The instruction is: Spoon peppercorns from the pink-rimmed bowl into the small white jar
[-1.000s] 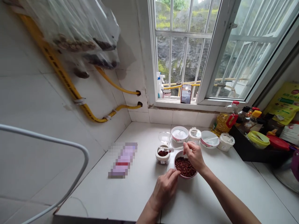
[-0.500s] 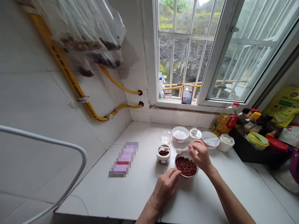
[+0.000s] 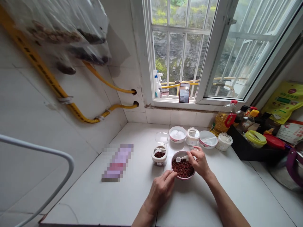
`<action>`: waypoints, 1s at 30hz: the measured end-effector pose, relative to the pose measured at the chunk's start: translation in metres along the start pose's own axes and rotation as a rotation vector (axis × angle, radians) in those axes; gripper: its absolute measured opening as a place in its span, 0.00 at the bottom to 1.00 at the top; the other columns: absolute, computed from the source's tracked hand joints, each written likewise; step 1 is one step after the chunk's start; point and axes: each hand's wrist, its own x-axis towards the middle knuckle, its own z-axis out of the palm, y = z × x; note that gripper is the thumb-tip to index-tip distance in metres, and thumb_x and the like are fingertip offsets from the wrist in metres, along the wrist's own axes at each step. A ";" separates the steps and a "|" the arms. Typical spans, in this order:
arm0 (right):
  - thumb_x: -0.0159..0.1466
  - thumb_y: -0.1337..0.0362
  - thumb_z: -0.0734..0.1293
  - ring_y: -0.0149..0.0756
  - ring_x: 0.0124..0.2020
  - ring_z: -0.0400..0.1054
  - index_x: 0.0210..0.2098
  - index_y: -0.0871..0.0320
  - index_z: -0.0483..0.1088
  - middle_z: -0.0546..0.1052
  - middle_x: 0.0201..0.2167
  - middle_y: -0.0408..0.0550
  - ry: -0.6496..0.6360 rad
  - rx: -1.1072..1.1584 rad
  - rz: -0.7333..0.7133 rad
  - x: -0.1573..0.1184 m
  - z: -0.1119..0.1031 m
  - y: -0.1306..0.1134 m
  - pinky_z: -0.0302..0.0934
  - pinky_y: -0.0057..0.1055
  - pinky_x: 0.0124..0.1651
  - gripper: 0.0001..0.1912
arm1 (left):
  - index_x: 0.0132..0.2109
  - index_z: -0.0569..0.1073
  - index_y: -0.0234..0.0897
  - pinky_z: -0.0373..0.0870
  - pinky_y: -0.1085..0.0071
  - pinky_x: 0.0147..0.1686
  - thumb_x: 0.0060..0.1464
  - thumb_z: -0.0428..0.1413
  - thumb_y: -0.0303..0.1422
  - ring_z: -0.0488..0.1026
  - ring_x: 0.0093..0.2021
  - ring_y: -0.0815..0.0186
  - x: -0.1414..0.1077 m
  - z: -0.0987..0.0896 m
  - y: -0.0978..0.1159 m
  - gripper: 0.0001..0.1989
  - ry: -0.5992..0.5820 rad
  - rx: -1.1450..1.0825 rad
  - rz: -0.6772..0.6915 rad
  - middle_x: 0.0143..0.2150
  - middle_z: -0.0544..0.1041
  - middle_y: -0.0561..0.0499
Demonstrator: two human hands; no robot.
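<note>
A bowl (image 3: 173, 171) full of dark red Sichuan peppercorns (image 3: 185, 169) stands on the white counter. My left hand (image 3: 163, 186) pinches its near left rim between thumb and fingers. In my right hand (image 3: 198, 160) is a small white plastic spoon (image 3: 180, 159), gripped by the handle, its scoop over the peppercorns at the bowl's far left side. Whether the scoop touches them I cannot tell. Left of the bowl sits a spice jar (image 3: 159, 155), its clear lid (image 3: 162, 137) flipped back, with peppercorns inside.
Behind stand a bowl of white powder (image 3: 177, 135), a white-lidded jar (image 3: 193, 136), a bowl with a spoon (image 3: 208, 139) and another jar (image 3: 224, 141). An oil bottle (image 3: 222, 121) and a black condiment rack (image 3: 246, 148) are at right. A blurred purple packet (image 3: 118, 162) lies left.
My right hand has lowered the spoon from above the bowl's far rim down to the peppercorns. My left hand still holds the rim. The whole view has shifted slightly.
</note>
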 end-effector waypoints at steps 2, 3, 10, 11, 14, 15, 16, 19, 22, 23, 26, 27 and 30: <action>0.69 0.61 0.58 0.28 0.18 0.56 0.16 0.55 0.58 0.63 0.13 0.36 -0.018 -0.004 0.012 -0.003 0.001 0.000 0.59 0.39 0.52 0.24 | 0.50 0.70 0.37 0.75 0.77 0.32 0.63 0.46 0.23 0.78 0.33 0.67 0.000 0.000 0.000 0.13 0.008 0.003 0.007 0.37 0.77 0.46; 0.69 0.60 0.58 0.28 0.18 0.56 0.17 0.55 0.58 0.63 0.13 0.36 -0.035 -0.001 0.012 -0.004 0.002 0.000 0.59 0.39 0.52 0.24 | 0.50 0.71 0.37 0.75 0.77 0.32 0.63 0.46 0.23 0.78 0.33 0.67 0.000 0.000 0.000 0.13 0.007 0.005 0.004 0.37 0.77 0.46; 0.69 0.60 0.57 0.28 0.18 0.58 0.17 0.56 0.58 0.65 0.14 0.36 -0.071 0.071 0.052 -0.006 0.010 -0.006 0.58 0.39 0.53 0.23 | 0.50 0.71 0.37 0.75 0.77 0.33 0.62 0.46 0.22 0.78 0.34 0.67 0.000 0.000 0.002 0.13 0.000 0.003 -0.016 0.37 0.77 0.47; 0.69 0.60 0.57 0.28 0.18 0.58 0.17 0.55 0.57 0.65 0.14 0.36 -0.067 0.082 0.066 -0.006 0.010 -0.005 0.59 0.39 0.52 0.23 | 0.50 0.71 0.37 0.75 0.77 0.33 0.62 0.46 0.22 0.78 0.34 0.67 0.000 0.000 0.002 0.14 -0.003 0.000 -0.015 0.37 0.77 0.48; 0.69 0.60 0.57 0.29 0.18 0.58 0.16 0.55 0.57 0.64 0.13 0.36 -0.072 0.101 0.095 -0.006 0.007 -0.003 0.59 0.39 0.52 0.24 | 0.50 0.71 0.37 0.75 0.76 0.32 0.63 0.46 0.22 0.77 0.33 0.67 0.000 -0.001 0.002 0.13 0.002 -0.007 -0.014 0.37 0.77 0.48; 0.69 0.60 0.57 0.29 0.18 0.58 0.16 0.55 0.57 0.64 0.13 0.36 -0.076 0.103 0.100 -0.006 0.007 -0.002 0.59 0.39 0.52 0.24 | 0.50 0.71 0.37 0.75 0.76 0.33 0.63 0.46 0.22 0.77 0.33 0.67 0.000 -0.001 0.002 0.13 0.002 -0.008 -0.015 0.37 0.77 0.48; 0.69 0.60 0.57 0.29 0.18 0.58 0.16 0.55 0.57 0.64 0.13 0.36 -0.079 0.104 0.104 -0.006 0.008 -0.002 0.59 0.39 0.52 0.24 | 0.50 0.70 0.37 0.75 0.76 0.33 0.63 0.46 0.22 0.77 0.34 0.67 0.000 -0.001 0.002 0.14 0.002 -0.008 -0.016 0.37 0.77 0.48; 0.68 0.59 0.57 0.29 0.18 0.58 0.16 0.55 0.58 0.64 0.13 0.36 -0.088 0.108 0.107 -0.008 0.012 -0.004 0.59 0.40 0.53 0.24 | 0.52 0.70 0.37 0.74 0.76 0.32 0.63 0.46 0.22 0.77 0.34 0.67 0.000 -0.001 0.002 0.14 -0.004 -0.001 -0.013 0.37 0.77 0.48; 0.69 0.59 0.57 0.28 0.18 0.57 0.15 0.55 0.58 0.65 0.12 0.37 -0.096 0.128 0.117 -0.009 0.014 -0.004 0.59 0.40 0.54 0.25 | 0.51 0.70 0.37 0.74 0.76 0.31 0.63 0.46 0.23 0.77 0.33 0.67 0.000 0.000 0.001 0.13 -0.004 0.013 -0.001 0.37 0.77 0.48; 0.69 0.58 0.57 0.28 0.18 0.58 0.15 0.55 0.58 0.65 0.12 0.37 -0.097 0.138 0.125 -0.009 0.014 -0.004 0.59 0.39 0.54 0.25 | 0.50 0.70 0.37 0.74 0.76 0.31 0.63 0.46 0.23 0.77 0.33 0.67 0.000 0.000 0.001 0.13 -0.003 0.016 0.001 0.37 0.77 0.48; 0.69 0.58 0.57 0.29 0.18 0.59 0.15 0.55 0.59 0.67 0.12 0.38 -0.088 0.164 0.157 -0.009 0.011 -0.002 0.59 0.39 0.54 0.26 | 0.50 0.70 0.37 0.74 0.76 0.31 0.64 0.46 0.23 0.78 0.34 0.67 0.000 -0.001 0.001 0.13 0.002 0.021 0.001 0.38 0.77 0.47; 0.69 0.58 0.57 0.29 0.18 0.60 0.15 0.55 0.59 0.67 0.12 0.38 -0.081 0.172 0.170 -0.008 0.010 -0.001 0.59 0.39 0.54 0.26 | 0.50 0.70 0.37 0.74 0.75 0.31 0.63 0.46 0.23 0.78 0.34 0.66 0.000 -0.001 0.001 0.13 0.002 0.020 0.001 0.38 0.77 0.47; 0.68 0.58 0.57 0.29 0.17 0.61 0.14 0.55 0.60 0.67 0.12 0.38 -0.059 0.192 0.195 -0.008 0.007 0.001 0.59 0.39 0.54 0.26 | 0.50 0.70 0.37 0.74 0.75 0.31 0.63 0.46 0.22 0.78 0.33 0.66 -0.001 0.000 0.001 0.13 -0.003 0.020 -0.001 0.38 0.78 0.47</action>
